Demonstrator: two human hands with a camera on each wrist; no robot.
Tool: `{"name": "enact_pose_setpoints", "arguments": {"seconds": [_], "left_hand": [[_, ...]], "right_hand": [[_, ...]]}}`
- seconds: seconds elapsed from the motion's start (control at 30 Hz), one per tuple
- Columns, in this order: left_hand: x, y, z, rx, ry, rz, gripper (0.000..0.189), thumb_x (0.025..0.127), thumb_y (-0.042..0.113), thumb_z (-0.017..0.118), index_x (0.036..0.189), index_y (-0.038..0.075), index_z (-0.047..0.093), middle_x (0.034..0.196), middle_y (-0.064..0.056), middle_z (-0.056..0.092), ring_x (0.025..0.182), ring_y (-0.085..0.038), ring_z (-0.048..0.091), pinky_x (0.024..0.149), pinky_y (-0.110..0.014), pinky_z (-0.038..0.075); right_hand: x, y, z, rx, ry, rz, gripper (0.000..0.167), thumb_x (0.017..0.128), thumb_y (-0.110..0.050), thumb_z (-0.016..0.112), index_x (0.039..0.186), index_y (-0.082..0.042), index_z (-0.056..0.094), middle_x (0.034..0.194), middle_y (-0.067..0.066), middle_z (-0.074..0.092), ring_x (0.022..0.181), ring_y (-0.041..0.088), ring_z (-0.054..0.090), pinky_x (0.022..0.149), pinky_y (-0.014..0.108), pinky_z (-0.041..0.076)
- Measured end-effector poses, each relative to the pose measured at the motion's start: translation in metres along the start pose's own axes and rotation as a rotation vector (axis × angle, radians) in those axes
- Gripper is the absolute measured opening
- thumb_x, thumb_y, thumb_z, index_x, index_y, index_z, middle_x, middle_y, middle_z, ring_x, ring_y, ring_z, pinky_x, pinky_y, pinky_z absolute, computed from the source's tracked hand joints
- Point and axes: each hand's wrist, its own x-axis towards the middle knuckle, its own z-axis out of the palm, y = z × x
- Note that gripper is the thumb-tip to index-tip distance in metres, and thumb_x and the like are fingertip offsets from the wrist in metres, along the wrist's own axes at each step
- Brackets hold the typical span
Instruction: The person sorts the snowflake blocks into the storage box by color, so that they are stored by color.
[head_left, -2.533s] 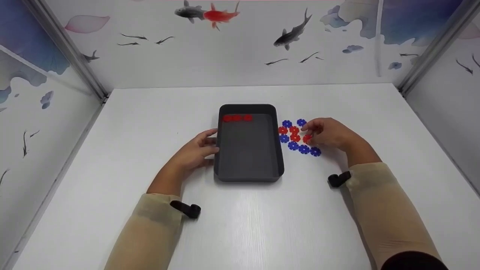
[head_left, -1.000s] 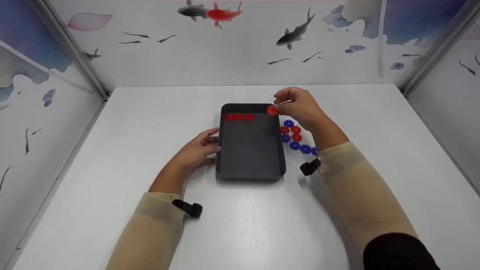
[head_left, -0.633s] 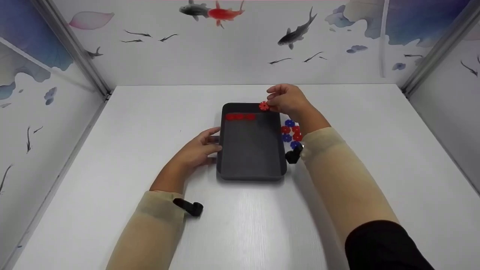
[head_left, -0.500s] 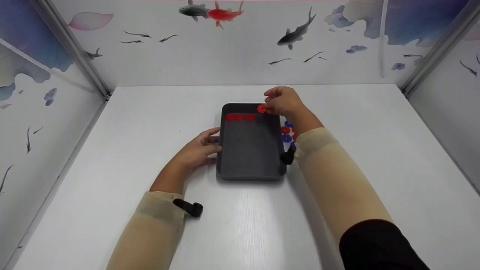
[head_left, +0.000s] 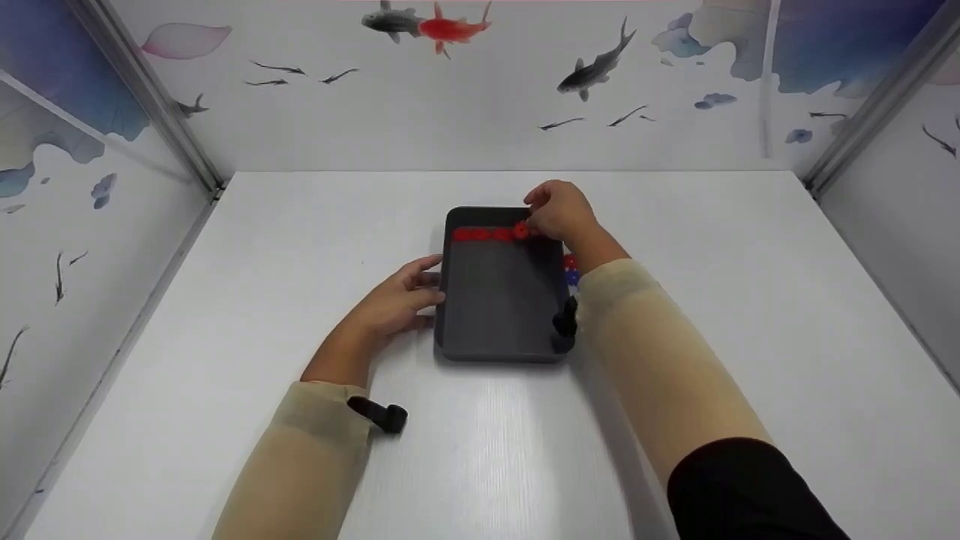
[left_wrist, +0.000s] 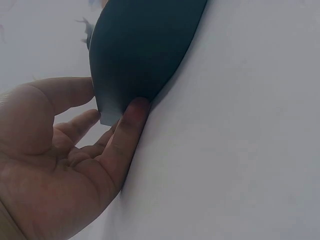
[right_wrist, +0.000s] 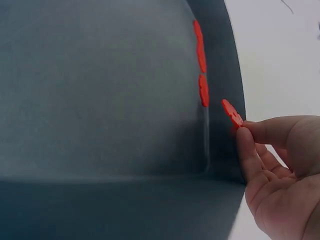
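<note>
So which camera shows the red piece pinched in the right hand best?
The right wrist view: there the red piece appears large, plainly pinched by the right hand. The head view shows it only small; the left wrist view doesn't show it.

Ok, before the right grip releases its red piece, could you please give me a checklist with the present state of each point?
1. Right grip pinches the held red piece: ok.
2. Left grip touches the left wall of the tray: ok.
3. Three red pieces lie in a row at the tray's far end: ok.
4. Bare floor right of the row: ok, probably enough for one piece.
5. Held piece lying flat: not ok, tilted.
6. Pieces outside the tray all visible: cannot tell, the right sleeve blocks that side.
</note>
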Motion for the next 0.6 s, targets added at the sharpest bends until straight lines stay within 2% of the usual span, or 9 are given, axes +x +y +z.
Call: {"name": "enact_pose_setpoints", "arguments": {"seconds": [0.27, 0.43, 0.6], "left_hand": [[-0.0012, -0.0007, 0.0001, 0.009, -0.004, -0.010, 0.071, 0.103, 0.010, 0.063, 0.166, 0.031, 0.038, 0.165, -0.007, 0.043, 0.142, -0.028, 0.057, 0.116, -0.050, 0.053], [0.0001, -0.0003, -0.0002, 0.006, -0.008, -0.002, 0.071, 0.103, 0.009, 0.063, 0.166, 0.030, 0.038, 0.163, -0.008, 0.045, 0.141, -0.028, 0.058, 0.115, -0.051, 0.053], [0.0017, -0.0013, -0.0013, -0.003, -0.007, 0.003, 0.071, 0.103, 0.007, 0.063, 0.166, 0.029, 0.039, 0.162, -0.009, 0.045, 0.141, -0.028, 0.058, 0.115, -0.051, 0.053]], "right_hand": [[0.0029, 0.0039, 0.0067, -0.170, 0.005, -0.039, 0.040, 0.091, -0.005, 0.074, 0.131, -0.011, 0.068, 0.127, 0.011, 0.064, 0.109, 0.029, 0.064, 0.098, 0.046, 0.057], [0.0038, 0.0042, 0.0073, -0.193, 0.020, -0.056, 0.041, 0.090, -0.007, 0.077, 0.130, -0.011, 0.068, 0.121, 0.011, 0.066, 0.104, 0.029, 0.065, 0.095, 0.046, 0.058], [0.0048, 0.0036, 0.0064, -0.167, 0.013, -0.051, 0.040, 0.092, -0.006, 0.073, 0.132, -0.011, 0.068, 0.122, 0.011, 0.067, 0.102, 0.028, 0.067, 0.091, 0.044, 0.060]]}}
